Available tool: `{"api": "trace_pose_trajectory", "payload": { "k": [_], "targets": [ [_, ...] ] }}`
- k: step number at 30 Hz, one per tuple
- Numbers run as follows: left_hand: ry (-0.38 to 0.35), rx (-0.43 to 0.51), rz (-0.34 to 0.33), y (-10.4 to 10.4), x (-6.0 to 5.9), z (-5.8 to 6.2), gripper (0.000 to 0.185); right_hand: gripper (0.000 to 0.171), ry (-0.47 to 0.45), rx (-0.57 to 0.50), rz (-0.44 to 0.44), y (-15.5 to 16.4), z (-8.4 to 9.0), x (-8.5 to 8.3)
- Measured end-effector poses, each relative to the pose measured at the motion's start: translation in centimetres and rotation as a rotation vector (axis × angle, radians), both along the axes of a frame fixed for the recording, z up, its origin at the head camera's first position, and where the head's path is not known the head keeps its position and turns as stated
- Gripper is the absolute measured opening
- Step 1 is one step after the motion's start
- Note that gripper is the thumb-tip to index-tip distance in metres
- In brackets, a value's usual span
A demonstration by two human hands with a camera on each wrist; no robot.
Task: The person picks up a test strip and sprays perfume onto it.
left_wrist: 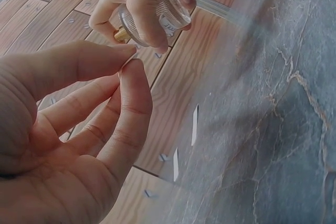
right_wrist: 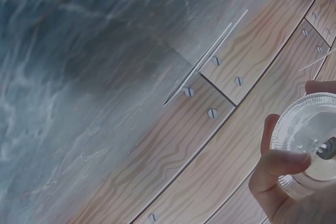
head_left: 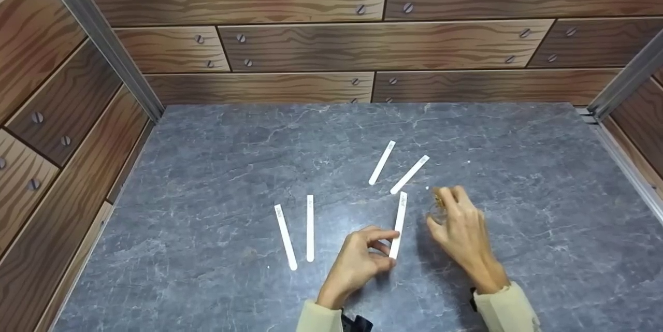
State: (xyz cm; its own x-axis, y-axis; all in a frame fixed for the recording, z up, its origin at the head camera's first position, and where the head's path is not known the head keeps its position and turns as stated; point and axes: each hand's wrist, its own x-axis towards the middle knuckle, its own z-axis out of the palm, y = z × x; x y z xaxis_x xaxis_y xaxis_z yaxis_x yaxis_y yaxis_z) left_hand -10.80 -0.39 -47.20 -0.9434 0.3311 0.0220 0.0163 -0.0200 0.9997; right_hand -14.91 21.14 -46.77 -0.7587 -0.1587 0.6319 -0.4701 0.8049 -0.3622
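Note:
Several white paper strips lie on the grey marble table [head_left: 217,166]. My left hand [head_left: 387,250] pinches the near end of one strip [head_left: 400,215] between thumb and forefinger; in the left wrist view the pinching fingertips [left_wrist: 128,59] meet on the strip's thin edge. Just right of it, my right hand [head_left: 451,208] grips a small clear glass bottle [head_left: 438,211] with a gold fitting. That bottle [left_wrist: 157,17] shows ribbed glass in the left wrist view, and its round base [right_wrist: 310,137] faces the right wrist camera, held by thumb and fingers.
Two strips [head_left: 382,162] [head_left: 409,174] lie just beyond the hands, and two more [head_left: 285,237] [head_left: 310,228] lie side by side to the left. Wood-patterned walls [head_left: 362,47] with metal corner posts [head_left: 98,31] enclose the table on three sides.

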Motion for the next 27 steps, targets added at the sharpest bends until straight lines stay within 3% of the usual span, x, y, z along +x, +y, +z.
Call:
{"api": "trace_pose_trajectory", "payload": {
  "k": [9, 27],
  "targets": [
    [-0.02, -0.004, -0.005, -0.29, -0.05, 0.49, 0.048, 0.039, 0.018, -0.011, -0.019, -0.26, 0.02, 0.03],
    [-0.012, 0.011, 0.022, -0.53, -0.19, 0.39, 0.048, 0.046, 0.012, -0.024, -0.025, -0.68, 0.06, -0.21]
  ]
}}
